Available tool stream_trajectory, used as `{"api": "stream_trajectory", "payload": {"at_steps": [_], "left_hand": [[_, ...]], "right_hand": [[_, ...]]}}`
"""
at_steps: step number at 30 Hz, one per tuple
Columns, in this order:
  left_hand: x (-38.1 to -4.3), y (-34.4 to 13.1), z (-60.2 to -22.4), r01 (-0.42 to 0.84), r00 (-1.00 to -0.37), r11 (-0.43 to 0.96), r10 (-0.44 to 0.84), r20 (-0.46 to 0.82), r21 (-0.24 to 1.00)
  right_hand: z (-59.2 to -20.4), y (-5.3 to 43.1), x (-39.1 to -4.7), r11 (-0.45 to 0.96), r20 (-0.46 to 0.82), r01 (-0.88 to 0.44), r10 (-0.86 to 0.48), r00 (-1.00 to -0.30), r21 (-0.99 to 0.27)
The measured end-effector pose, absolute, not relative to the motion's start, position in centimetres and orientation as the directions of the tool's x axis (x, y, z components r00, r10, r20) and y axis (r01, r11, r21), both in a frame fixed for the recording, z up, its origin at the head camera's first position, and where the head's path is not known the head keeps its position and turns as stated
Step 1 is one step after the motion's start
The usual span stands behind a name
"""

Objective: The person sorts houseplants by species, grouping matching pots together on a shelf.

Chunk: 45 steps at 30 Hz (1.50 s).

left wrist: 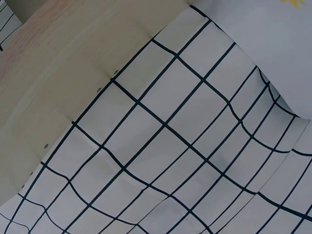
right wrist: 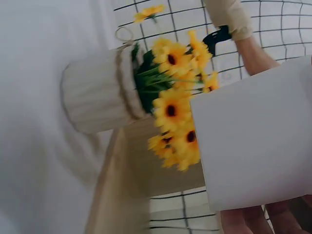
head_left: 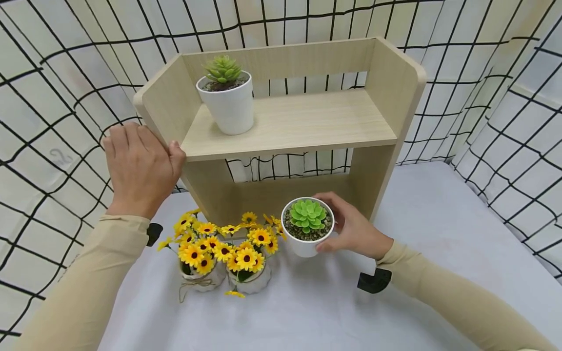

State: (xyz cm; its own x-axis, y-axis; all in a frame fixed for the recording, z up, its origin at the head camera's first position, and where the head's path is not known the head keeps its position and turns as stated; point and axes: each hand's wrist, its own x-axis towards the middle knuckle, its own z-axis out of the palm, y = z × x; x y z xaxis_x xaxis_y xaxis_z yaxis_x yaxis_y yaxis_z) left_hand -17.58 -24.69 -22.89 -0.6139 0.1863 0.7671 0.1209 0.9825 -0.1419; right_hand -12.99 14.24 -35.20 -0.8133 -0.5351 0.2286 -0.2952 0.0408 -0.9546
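My right hand (head_left: 347, 226) grips a white pot with a green succulent (head_left: 307, 222), its thumb and fingers around the right side of the pot. The pot is in front of the shelf's lower opening, and its white wall fills much of the right wrist view. At the upper left, my left hand (head_left: 142, 163) holds the left side panel of the light wooden shelf (head_left: 325, 114), thumb at the front edge. A second potted succulent (head_left: 230, 102) stands on the upper board, at its left.
Two pots of yellow artificial sunflowers (head_left: 199, 278) (head_left: 252, 282) stand side by side on the white cloth (head_left: 307, 312), before the shelf's lower left. A black wire grid (head_left: 474, 105) runs behind the shelf and along both sides.
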Motion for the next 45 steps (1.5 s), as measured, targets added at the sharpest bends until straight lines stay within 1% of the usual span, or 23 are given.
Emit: {"api": "stream_trajectory", "payload": {"at_steps": [4, 9, 14, 17, 23, 26, 32, 39, 45], "left_hand": [[-17.5, -24.7, -22.7, 0.118, -0.615, 0.981, 0.192, 0.765, -0.152], [-17.4, -24.7, -22.7, 0.111, -0.613, 0.981, 0.195, 0.766, -0.161], [-17.3, -24.7, -22.7, 0.109, -0.619, 0.981, 0.195, 0.76, -0.163], [-17.3, -24.8, -22.7, 0.107, -0.625, 0.981, 0.194, 0.756, -0.163], [-17.2, -25.0, -22.8, 0.1, -0.623, 0.981, 0.194, 0.758, -0.169], [-17.2, -25.0, -22.8, 0.096, -0.623, 0.978, 0.203, 0.756, -0.184], [-17.3, -25.0, -22.8, 0.112, -0.606, 0.977, 0.213, 0.766, -0.183], [-17.2, -25.2, -23.1, 0.119, -0.595, 0.979, 0.205, 0.777, -0.167], [-17.6, -25.1, -23.0, 0.129, -0.57, 0.975, 0.223, 0.79, -0.182]], "right_hand": [[-32.8, 14.4, -12.8, 0.001, 0.258, -0.306, -0.533, -0.806, -0.952], [-29.6, 14.5, -12.4, -0.061, 0.304, -0.326, -0.551, -0.777, -0.943], [-26.1, 14.5, -12.2, -0.08, 0.33, -0.345, -0.549, -0.768, -0.935], [-24.0, 14.3, -12.2, -0.098, 0.355, -0.36, -0.522, -0.776, -0.928], [-20.3, 13.5, -12.9, -0.202, 0.44, -0.391, -0.432, -0.787, -0.898], [-18.8, 13.3, -13.6, -0.216, 0.463, -0.41, -0.395, -0.793, -0.886], [-17.2, 13.1, -15.6, -0.222, 0.463, -0.408, -0.356, -0.812, -0.886], [-17.0, 13.0, -18.9, -0.145, 0.404, -0.377, -0.286, -0.869, -0.915], [-17.2, 13.2, -20.8, -0.132, 0.337, -0.315, -0.214, -0.917, -0.94]]}}
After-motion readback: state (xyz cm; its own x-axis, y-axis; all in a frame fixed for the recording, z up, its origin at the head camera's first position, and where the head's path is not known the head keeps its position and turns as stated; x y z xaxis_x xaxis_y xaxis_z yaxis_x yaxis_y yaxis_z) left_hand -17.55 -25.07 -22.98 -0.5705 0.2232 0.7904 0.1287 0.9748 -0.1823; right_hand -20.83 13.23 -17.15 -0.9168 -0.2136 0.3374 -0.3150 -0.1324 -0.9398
